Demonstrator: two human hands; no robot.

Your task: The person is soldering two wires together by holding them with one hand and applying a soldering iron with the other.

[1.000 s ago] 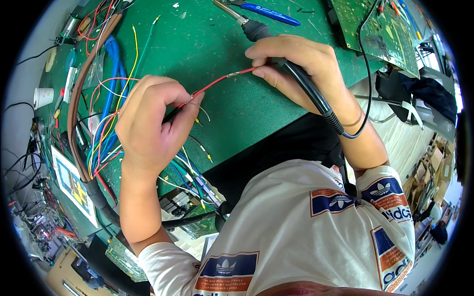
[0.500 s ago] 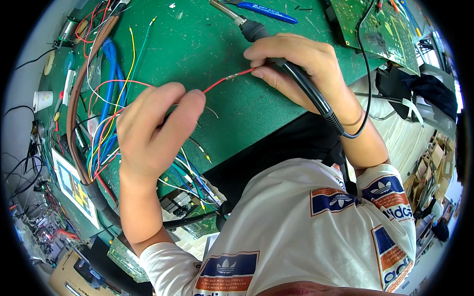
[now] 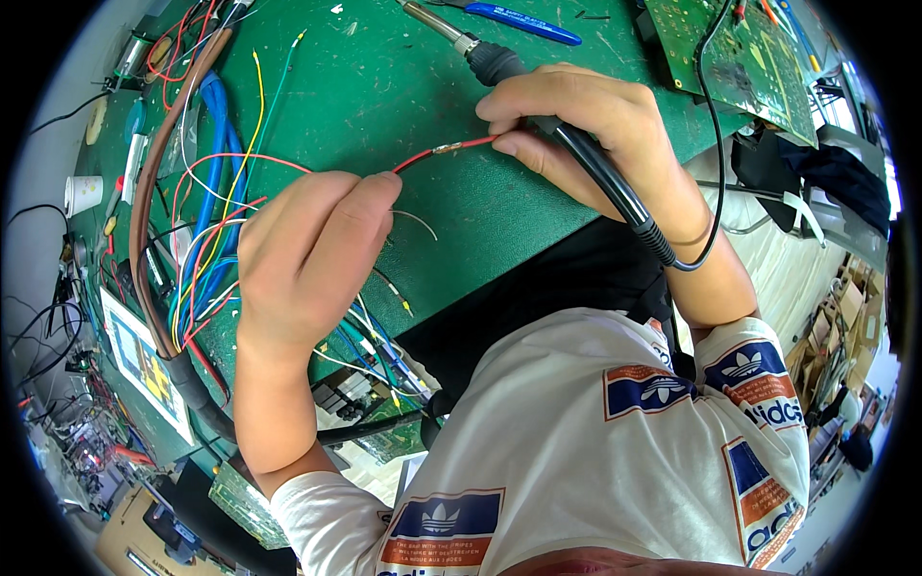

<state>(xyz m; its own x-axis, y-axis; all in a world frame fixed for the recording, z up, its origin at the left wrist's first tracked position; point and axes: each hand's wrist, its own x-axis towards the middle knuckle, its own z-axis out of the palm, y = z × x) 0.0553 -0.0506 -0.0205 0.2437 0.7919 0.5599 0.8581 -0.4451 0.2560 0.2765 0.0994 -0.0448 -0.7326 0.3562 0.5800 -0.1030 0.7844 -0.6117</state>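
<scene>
A thin red wire (image 3: 415, 158) stretches between my two hands, with a bare metallic splice (image 3: 448, 149) about midway. My left hand (image 3: 300, 259) is closed, pinching the wire's left part between thumb and fingers. The wire's other end is pinched in the fingertips of my right hand (image 3: 615, 120). That same hand also holds a soldering iron (image 3: 597, 165), its black handle lying across the palm and its metal tip pointing to the upper left, away from the splice. A thin, light-coloured wire (image 3: 420, 222) sticks out beside my left hand.
On the green mat (image 3: 336, 106), blue-handled cutters (image 3: 523, 21) lie at the far side. A circuit board (image 3: 740, 72) sits at the far right. A brown cable (image 3: 149, 192) and several coloured wires (image 3: 219, 163) spread at left, near a paper cup (image 3: 84, 195) and a printed sheet (image 3: 144, 355).
My left fingers have drawn closer together, and that hand has turned slightly. The red wire and its splice have shifted a little left. My right hand and the iron have barely moved.
</scene>
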